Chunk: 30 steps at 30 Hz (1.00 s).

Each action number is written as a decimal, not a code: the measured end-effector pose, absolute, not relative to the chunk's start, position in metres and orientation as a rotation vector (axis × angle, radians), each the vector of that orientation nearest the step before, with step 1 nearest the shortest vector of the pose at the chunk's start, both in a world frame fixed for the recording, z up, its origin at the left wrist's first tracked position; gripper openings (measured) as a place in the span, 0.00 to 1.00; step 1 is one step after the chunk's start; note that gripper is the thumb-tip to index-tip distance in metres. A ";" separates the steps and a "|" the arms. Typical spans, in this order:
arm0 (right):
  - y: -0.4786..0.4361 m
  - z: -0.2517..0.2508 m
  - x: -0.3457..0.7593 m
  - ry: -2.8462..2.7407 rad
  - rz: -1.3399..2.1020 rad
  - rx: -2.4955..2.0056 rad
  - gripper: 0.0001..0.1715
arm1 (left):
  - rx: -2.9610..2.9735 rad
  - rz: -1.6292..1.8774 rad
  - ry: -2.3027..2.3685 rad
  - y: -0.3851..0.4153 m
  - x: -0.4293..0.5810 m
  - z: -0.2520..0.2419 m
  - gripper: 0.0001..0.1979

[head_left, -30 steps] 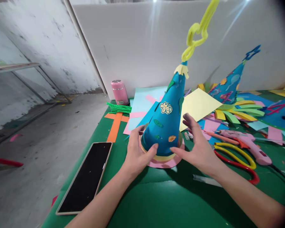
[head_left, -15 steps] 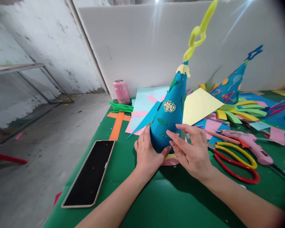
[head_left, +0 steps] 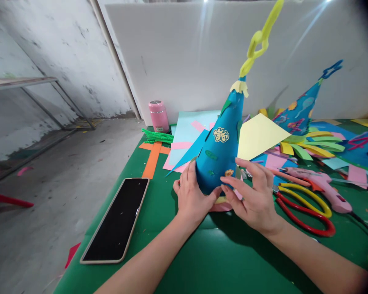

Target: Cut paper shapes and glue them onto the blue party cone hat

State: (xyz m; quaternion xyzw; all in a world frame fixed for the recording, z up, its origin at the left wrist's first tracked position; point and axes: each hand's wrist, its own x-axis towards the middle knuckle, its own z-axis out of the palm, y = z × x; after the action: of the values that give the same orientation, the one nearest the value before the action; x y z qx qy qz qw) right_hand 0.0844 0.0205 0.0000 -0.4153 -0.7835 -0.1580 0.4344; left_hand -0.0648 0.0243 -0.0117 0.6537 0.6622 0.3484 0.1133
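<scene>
Near: open room seen between forearms on green table; left edge flanked by phone | Mid: blue cone clasped at base by left hand; right hand drawn in since 1 s ago, fingers half-spread at its front, contact uncertain; cone judged better steadied | Right: crowded by scissors | Far: bounded by white board.
</scene>
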 end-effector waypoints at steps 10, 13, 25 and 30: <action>0.038 0.006 0.061 -1.619 0.079 -1.326 0.57 | 1.947 1.014 1.927 0.025 -0.067 -0.014 0.39; 0.040 0.004 0.054 -1.615 0.172 -1.363 0.57 | 1.952 1.019 1.920 0.024 -0.067 -0.015 0.38; 0.040 0.004 0.055 -1.643 0.212 -1.319 0.52 | 1.952 1.040 1.899 0.024 -0.067 -0.015 0.38; 0.037 -0.001 0.065 -1.743 0.219 -1.305 0.54 | 1.942 1.031 1.928 0.025 -0.066 -0.012 0.36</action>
State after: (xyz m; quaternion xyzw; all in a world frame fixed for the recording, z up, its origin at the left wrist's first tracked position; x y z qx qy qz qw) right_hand 0.0649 0.0372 -0.0014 -0.5299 -0.7077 0.0890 0.4587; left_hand -0.0658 0.0246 -0.0125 0.6601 0.6554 0.3506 0.1084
